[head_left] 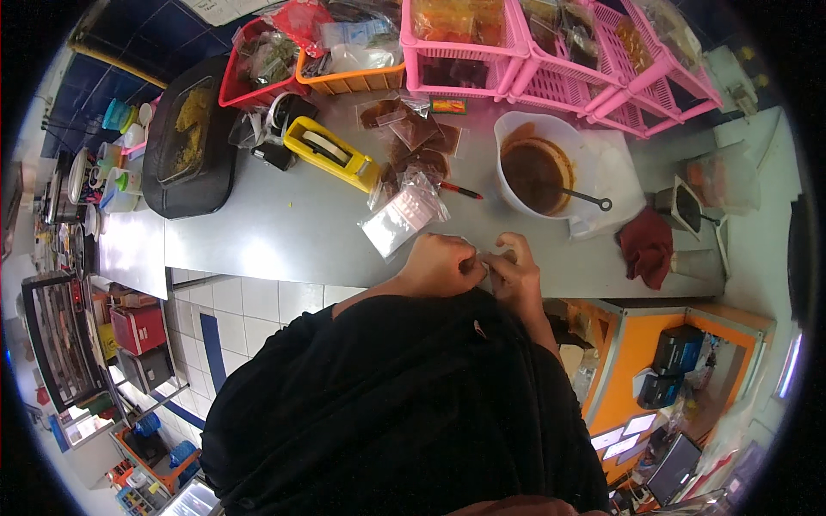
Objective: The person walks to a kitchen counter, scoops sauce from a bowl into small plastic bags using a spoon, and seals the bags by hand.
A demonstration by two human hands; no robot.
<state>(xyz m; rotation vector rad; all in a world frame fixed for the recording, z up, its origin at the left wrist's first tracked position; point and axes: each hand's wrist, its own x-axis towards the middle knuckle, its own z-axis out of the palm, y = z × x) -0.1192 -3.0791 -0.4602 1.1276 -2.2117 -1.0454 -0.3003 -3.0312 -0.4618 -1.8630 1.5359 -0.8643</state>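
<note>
Close to my body, at the table's near edge, my left hand (pixel 440 267) and my right hand (pixel 515 268) meet with fingers bent and pinched. Whatever lies between the fingertips is too small or hidden to make out. Just beyond my left hand lies a stack of clear plastic bags (pixel 403 220). Behind it are several sealed plastic packets of brown sauce (pixel 422 142). A red and black marker (pixel 462 190) rests beside them. To the right stands a white plastic bowl (pixel 509 191) of dark brown sauce, with a dark-handled ladle (pixel 590 199) leaning on its rim.
A yellow tape dispenser (pixel 331 155) sits left of the packets. Pink stacked baskets (pixel 516 64), an orange basket (pixel 353 82) and a red basket (pixel 234 79) line the back. A black tray (pixel 159 176) is at left; a dark red cloth (pixel 645 249) lies at right.
</note>
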